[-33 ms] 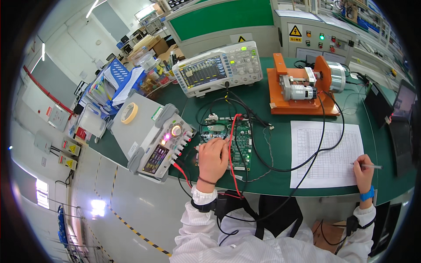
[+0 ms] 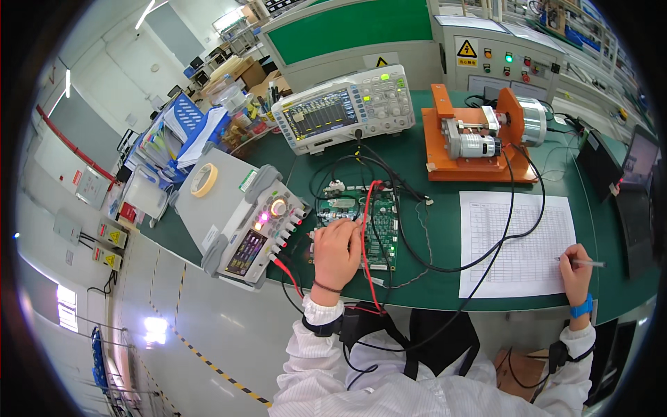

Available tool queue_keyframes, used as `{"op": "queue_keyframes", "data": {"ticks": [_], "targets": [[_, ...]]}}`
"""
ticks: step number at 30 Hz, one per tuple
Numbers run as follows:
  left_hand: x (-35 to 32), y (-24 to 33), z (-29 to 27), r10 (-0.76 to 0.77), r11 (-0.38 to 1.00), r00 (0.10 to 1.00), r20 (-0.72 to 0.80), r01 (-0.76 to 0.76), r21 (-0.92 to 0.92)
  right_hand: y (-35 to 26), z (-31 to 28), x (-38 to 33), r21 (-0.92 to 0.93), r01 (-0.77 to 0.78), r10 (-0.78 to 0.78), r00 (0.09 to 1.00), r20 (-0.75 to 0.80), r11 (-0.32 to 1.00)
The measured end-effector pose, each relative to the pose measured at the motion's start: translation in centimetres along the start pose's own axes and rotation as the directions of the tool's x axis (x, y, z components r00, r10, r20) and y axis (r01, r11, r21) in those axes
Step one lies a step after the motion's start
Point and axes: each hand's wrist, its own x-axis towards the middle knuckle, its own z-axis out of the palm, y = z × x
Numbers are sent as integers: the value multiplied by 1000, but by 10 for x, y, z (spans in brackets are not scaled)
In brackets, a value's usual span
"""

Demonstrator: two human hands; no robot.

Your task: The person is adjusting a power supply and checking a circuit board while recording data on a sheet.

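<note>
My left hand (image 2: 338,251) rests over the lower left of a green circuit board (image 2: 381,240), its fingers bent and drawn together at the components. Whatever those fingertips hold is hidden; a thin black lead runs in close to them. On the right, my right hand (image 2: 576,273) grips a pen (image 2: 592,263) at the right edge of a printed table sheet (image 2: 497,271), which lies flat. A red lead (image 2: 366,260) crosses the board beside my left hand. Behind the board stands an oscilloscope (image 2: 323,115) with bar-like traces on its lit screen.
A bench power supply (image 2: 246,219) stands left, with a tape roll (image 2: 203,180) on top. An orange motor stand (image 2: 479,135) sits behind the sheet. Black cables (image 2: 472,267) loop across board and sheet. A laptop (image 2: 636,181) is at the far right, folders (image 2: 163,142) far left.
</note>
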Motion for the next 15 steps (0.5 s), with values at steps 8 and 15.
{"op": "queue_keyframes", "data": {"ticks": [8,15], "targets": [[14,3,10,74,997,997,28,-73,-33,2,-3,-1,46,-80,80,997,7,996],[0,-8,3,-71,997,990,122,73,-8,-17,3,4,76,-46,43,998,37,996]]}}
